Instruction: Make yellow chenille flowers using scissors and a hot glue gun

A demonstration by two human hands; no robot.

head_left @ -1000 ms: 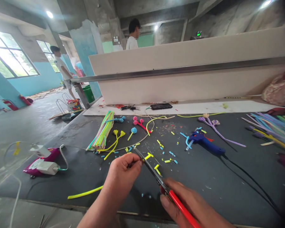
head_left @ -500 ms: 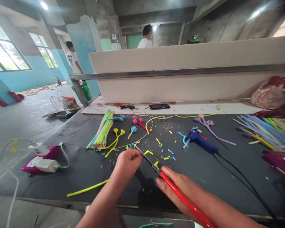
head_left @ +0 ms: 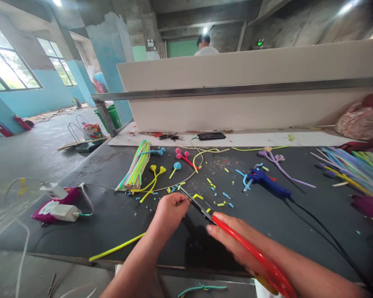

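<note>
My right hand [head_left: 233, 236] is wrapped round the red handle of a pair of scissors [head_left: 251, 248], whose dark blades point up and left. The blade tips lie beside the fingertips of my left hand [head_left: 172, 211]. That hand is pinched closed; what it holds is too small to make out. Under the left forearm lies a yellow-green strip [head_left: 118, 246]. Small yellow and blue cut pieces [head_left: 220, 204] are scattered past the blades. Behind them lie yellow [head_left: 155, 178], blue [head_left: 177, 166] and pink [head_left: 184, 155] fuzzy stems with balled ends.
A bundle of coloured stems [head_left: 136, 167] lies at the left, a blue glue gun [head_left: 269, 183] with a black cord at the right. Purple power strips [head_left: 70, 194] sit at both sides. A phone [head_left: 211, 136] lies by the white partition [head_left: 236, 111]. A person [head_left: 207, 46] is behind it.
The view has shifted slightly. The scissors' red handles have spread apart near my right hand. The person behind the partition has moved right, and the person at the left is no longer seen.
</note>
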